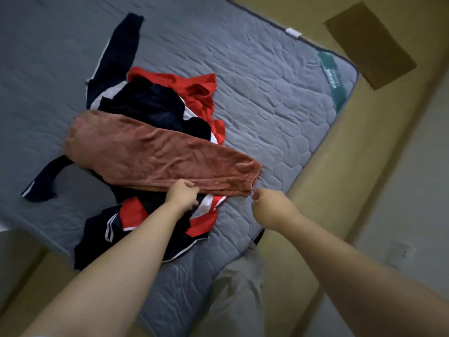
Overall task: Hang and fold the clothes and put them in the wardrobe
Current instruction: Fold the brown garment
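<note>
the rust garment (158, 152) lies folded across the clothes pile (155, 100) on the mattress (267, 93), its long axis running upper left to lower right. the left hand (183, 192) grips its near edge. the right hand (266, 203) is curled at its right end, and i cannot tell whether it holds anything.

A grey quilted mattress (279, 98) carries a heap under and beyond the left hand (182, 194): navy white-striped tracksuit pieces (116, 57) and a red garment (194, 86). The rust-brown trousers (150, 152) on top touch the quilting just beyond the right hand (266, 203).
</note>
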The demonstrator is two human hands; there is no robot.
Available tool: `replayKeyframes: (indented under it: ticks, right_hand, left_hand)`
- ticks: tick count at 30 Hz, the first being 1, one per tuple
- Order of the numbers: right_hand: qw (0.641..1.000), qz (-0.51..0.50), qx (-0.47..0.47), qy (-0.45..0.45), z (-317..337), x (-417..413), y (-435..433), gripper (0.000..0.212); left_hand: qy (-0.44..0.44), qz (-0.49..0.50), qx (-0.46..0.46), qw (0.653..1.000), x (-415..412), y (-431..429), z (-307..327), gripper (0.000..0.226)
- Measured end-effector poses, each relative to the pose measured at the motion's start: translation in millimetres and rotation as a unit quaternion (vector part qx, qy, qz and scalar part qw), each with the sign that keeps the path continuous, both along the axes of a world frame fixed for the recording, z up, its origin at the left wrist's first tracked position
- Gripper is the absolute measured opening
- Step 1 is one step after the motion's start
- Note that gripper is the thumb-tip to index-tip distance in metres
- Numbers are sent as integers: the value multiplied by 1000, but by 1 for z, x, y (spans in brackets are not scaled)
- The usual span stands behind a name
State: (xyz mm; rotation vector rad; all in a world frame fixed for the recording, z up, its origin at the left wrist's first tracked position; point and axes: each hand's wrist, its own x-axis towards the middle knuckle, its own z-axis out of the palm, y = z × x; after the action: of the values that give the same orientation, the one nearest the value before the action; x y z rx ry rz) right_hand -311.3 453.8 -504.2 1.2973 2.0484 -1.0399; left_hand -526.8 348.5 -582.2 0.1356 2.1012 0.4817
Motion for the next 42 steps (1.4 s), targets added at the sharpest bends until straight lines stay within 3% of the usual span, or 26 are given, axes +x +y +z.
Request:
replayKeyframes:
  ticks: [4,7,10,14,18,20,26,31,35,36,39,42]
  right_hand:
    - [996,80,-16,19,-51,-75,44,11]
    - [992,123,-21,31,-84,-125,54,14]
    - [989,141,-42,27,-112,-158,47,18]
    - [984,161,-69,9,-131,-175,32,21]
    - [978,194,-74,3,-133,-172,26,25]
    - [977,202,-71,1,-136,-169,29,23]
    - [977,208,-47,-10,-139,-158,38,23]
    - [982,173,-61,37,-96,-161,31,37]
    - [965,155,-67,199,-11,-177,22,86]
    - [958,163,-64,228,13,-181,20,89]
    - [944,178,-47,274,84,-192,20,72]
    - [949,108,-52,291,157,-192,20,34]
  left_hand:
    - [29,223,-45,973,-76,8,-49,41]
    - [42,391,-69,917,-129,-9,-75,55]
    - [-45,517,-14,855,-158,-23,-100,55]
    - [-102,536,47,837,-163,-21,-122,45]
    - [-71,573,-1,816,-166,-26,-139,68]
    - [-91,590,22,802,-166,-34,-151,71]
    - [-75,634,102,763,-160,-39,-154,47]
    - [-24,572,257,779,-125,-21,-63,31]
    - [51,412,409,812,-90,-8,68,21]
    - [52,364,439,820,-83,-7,103,19]
    - [30,221,459,860,-72,-10,197,26]
    - [68,125,405,903,-65,-17,272,41]
